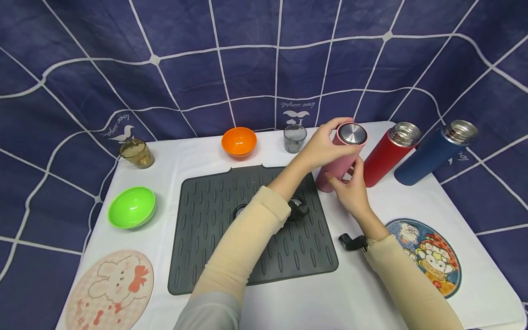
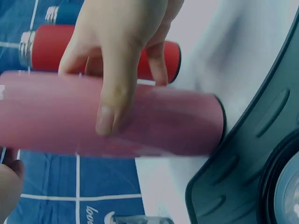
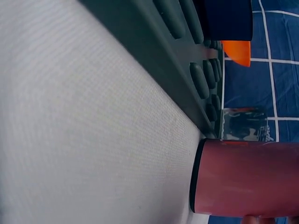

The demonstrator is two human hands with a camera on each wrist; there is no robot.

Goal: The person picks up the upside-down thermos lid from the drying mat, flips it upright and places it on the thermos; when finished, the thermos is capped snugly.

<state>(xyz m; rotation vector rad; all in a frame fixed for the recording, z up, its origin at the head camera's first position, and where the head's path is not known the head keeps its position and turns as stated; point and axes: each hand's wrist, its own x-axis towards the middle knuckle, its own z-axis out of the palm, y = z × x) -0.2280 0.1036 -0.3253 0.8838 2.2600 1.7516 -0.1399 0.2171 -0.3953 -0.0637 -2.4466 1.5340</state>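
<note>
A pink thermos [image 1: 343, 165] with a silver disc on its top stands on the white table just off the mat's right edge. My left hand [image 1: 330, 143] grips it round the top. Lower down, my right hand [image 1: 351, 189] holds its body, with the thumb across the near side in the left wrist view. Close to its right are a red thermos [image 1: 387, 156] and a blue thermos [image 1: 431, 156], both showing bare silver threaded necks. The right wrist view shows the pink thermos's dark base [image 3: 197, 177] at the table.
Two black-rimmed round pieces, one [image 2: 289, 186] near the edge, lie on the grey mat [image 1: 198, 229], partly behind my left arm. An orange bowl [image 1: 239, 142], clear glass [image 1: 294, 138], brown glass [image 1: 137, 153], green bowl [image 1: 132, 207], rabbit placemat [image 1: 109, 288] and cartoon placemat [image 1: 433, 256] surround it.
</note>
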